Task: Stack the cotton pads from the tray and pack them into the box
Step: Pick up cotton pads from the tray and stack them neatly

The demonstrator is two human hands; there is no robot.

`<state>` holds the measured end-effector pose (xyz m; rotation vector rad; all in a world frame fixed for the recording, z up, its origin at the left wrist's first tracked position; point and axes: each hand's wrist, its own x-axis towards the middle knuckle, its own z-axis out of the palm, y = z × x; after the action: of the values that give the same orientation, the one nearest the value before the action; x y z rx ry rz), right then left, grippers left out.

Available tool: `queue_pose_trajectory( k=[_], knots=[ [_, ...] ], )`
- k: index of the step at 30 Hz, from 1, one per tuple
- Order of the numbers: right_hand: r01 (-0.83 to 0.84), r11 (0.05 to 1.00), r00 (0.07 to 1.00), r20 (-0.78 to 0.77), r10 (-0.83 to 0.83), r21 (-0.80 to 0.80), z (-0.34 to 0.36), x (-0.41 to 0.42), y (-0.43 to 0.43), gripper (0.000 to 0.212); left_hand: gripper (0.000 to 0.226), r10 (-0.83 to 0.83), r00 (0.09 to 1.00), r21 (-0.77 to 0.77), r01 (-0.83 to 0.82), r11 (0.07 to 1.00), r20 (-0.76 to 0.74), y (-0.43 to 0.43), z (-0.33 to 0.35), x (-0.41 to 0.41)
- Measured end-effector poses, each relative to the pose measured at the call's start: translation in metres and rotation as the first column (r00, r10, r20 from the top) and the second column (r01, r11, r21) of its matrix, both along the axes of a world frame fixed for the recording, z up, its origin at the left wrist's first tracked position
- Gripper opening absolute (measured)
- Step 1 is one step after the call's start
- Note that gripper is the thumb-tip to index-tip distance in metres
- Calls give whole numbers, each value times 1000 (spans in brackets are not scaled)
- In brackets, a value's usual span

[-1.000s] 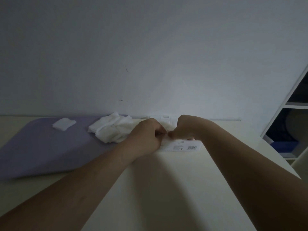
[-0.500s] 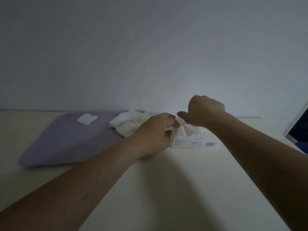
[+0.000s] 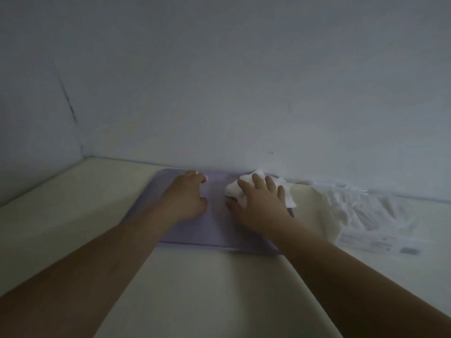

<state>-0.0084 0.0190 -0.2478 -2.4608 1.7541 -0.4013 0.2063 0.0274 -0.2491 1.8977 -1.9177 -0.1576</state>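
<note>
Cotton pads (image 3: 233, 190) under our right hand (image 3: 261, 206), box (image 3: 366, 215) off to the side

We see the pads as a loose white heap at the far right corner of the tray (image 3: 219, 228), which sits against the far edge of the table (image 3: 207, 289), close under the wall (image 3: 219, 93). Our right hand lies flat on the heap, fingers spread and straight, thumb down on the tray beside it. Our left hand (image 3: 185, 196) is over the tray's far left part with its fingers curled. A white speck shows at the fingertips, and we cannot tell whether it pinches a pad or nothing at all.

We judge the pads to be very light, soft and limp, quick to crumple or cling to each other. We would take them by their edges, square up a few at a time, then hold the stack between thumb and fingers across its flat faces so it does not fan out.

The box lies right of the tray along the same far edge. It looks like a crinkled clear wrapper with a printed label, and we cannot make out its opening. Flimsy as it seems, it will likely need one hand to hold it open. The wall crowds the path from heap to box.
</note>
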Motion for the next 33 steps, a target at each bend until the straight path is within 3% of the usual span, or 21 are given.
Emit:
queue_pose_trajectory(
  k=[3, 6, 9, 12, 16, 18, 20, 24, 27, 29, 31, 33],
  knots=[
    [-26, 999, 996, -89, 22, -47, -10, 11, -6, 58, 78, -25, 997, 86, 19, 996, 77, -15, -12, 17],
    [-62, 993, 991, -128, 48, -103, -7, 15, -14, 52, 77, 10, 1000, 161, -14, 987, 24, -21, -14, 22],
    [-55, 994, 995, -87, 46, -98, 3, 19, -21, 52, 59, -13, 999, 107, 17, 994, -43, -18, -15, 18],
    [15, 999, 1000, 2, -15, -42, 14, 24, -31, 51, 20, -74, 996, 11, 75, 997, -44, -3, -9, 4],
    [67, 998, 998, -11, -67, 21, 22, 20, -42, 29, 20, -129, 983, -76, 120, 990, -130, 22, -5, -7],
    [67, 996, 997, -29, -66, 61, 25, 19, -44, 43, 5, -115, 962, -57, 104, 993, -247, 27, -8, -10],
    [57, 994, 998, -31, -55, 88, 26, 20, -43, 56, 22, -79, 954, -22, 76, 997, -288, 28, -12, -16],
    [23, 982, 993, 113, -45, 190, 26, 17, -46, 60, 61, -28, 979, 79, 44, 996, -202, 23, -17, -19],
    [-49, 982, 965, 263, 0, 182, 26, 12, -47, 19, 41, -25, 985, 133, 48, 990, -170, 20, -15, -22],
    [-88, 984, 934, 357, 28, 154, 32, 10, -40, 25, 49, -18, 985, 137, 41, 990, -169, 22, -13, -25],
    [-75, 993, 857, 514, 16, 95, 41, 6, -31, 16, 48, -16, 988, 156, 41, 987, -153, 27, -10, -28],
    [-51, 997, 690, 724, -7, 58, 48, -3, -19, 13, 48, -8, 983, 168, 40, 985, -185, 31, -7, -27]
  ],
)
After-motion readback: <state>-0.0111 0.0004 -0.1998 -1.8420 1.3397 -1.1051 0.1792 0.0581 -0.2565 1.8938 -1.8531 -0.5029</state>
